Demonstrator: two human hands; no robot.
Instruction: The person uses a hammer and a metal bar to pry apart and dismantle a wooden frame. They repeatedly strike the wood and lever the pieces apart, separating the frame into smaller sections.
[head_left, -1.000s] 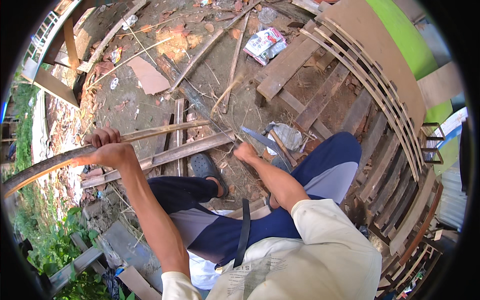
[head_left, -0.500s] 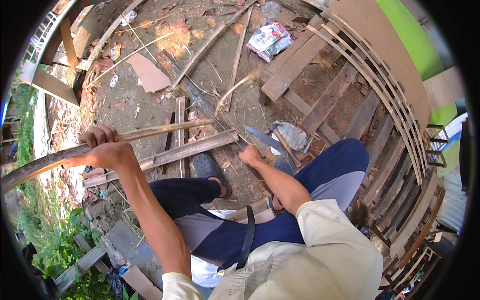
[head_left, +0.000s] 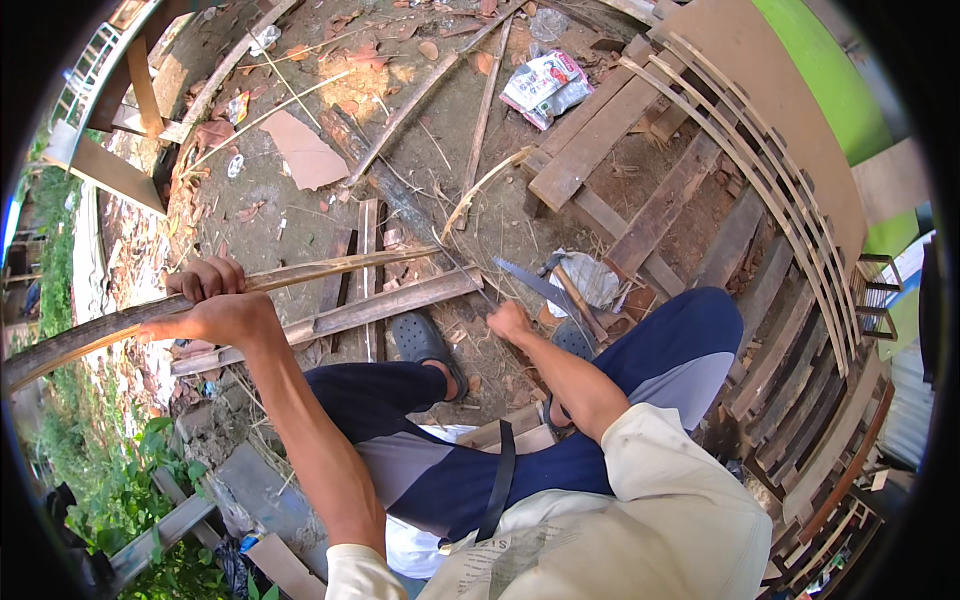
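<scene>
My left hand (head_left: 215, 305) is closed around a long split strip of wood or bamboo (head_left: 340, 264), dark on its outer side and pale where cut. The strip runs from the far left edge to a tip in front of my feet. My right hand (head_left: 508, 320) is a fist between my knees, closed on a knife (head_left: 480, 286) whose thin dark blade shows nearly edge-on, close to the strip's tip. Its handle is hidden in my fingers. A pale curved sliver (head_left: 485, 187) lies just beyond the tip. Below the strip rests a grooved length of wood (head_left: 395, 305).
Right of my right hand lie a handsaw (head_left: 535, 282), a hammer (head_left: 578, 298) and a white sheet (head_left: 598, 280). A slatted wooden platform (head_left: 660, 210) fills the right, with pale bent strips (head_left: 775, 175) along it. Loose sticks, a brown board (head_left: 303, 152) and a plastic packet (head_left: 546, 88) lie ahead.
The pale sliver, blurred in motion earlier, now lies sharp beyond the strip's tip. Both hands keep their grips and nearly the same places; the whole view has shifted slightly.
</scene>
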